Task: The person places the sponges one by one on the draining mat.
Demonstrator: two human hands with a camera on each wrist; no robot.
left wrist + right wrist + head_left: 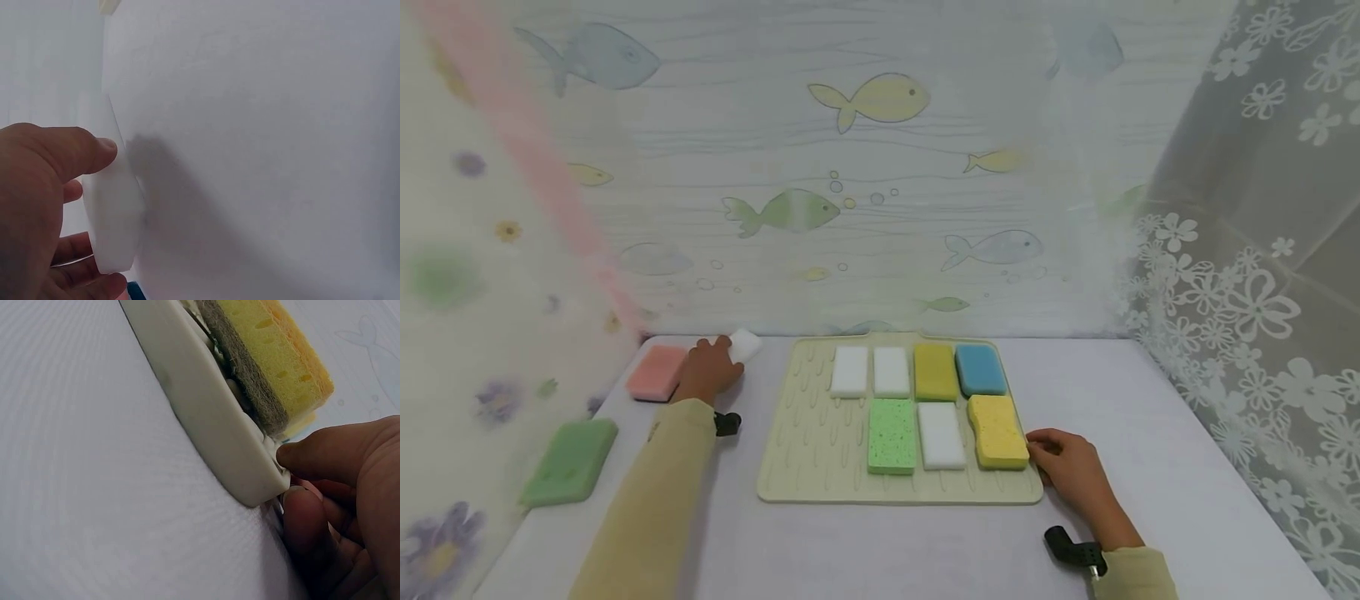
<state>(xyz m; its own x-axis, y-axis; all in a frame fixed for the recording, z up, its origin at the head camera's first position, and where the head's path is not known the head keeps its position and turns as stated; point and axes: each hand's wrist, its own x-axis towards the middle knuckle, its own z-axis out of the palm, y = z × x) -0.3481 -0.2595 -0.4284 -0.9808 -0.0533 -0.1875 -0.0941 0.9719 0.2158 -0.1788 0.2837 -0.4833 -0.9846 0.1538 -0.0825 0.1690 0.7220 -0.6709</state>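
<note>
My left hand (707, 372) pinches a white sponge (744, 346) at the back left, beside a pink sponge (658, 372). In the left wrist view the thumb lies across the face of the white sponge, with fingers behind it. My right hand (1070, 467) pinches the right edge of a cream ribbed drying mat (812, 450), near its front corner. Close to that thumb, a yellow sponge with a dark scouring side (281, 362) lies on the mat. Also on the mat are white sponges (942, 435), a green speckled one (892, 436), an olive-yellow one (936, 372) and a blue one (981, 370).
A green sponge (571, 462) lies at the table's left edge. The white-covered table (880, 550) meets a fish-print curtain (880, 167) at the back. A flowered curtain (467, 333) hangs on the left, lace (1247, 317) on the right.
</note>
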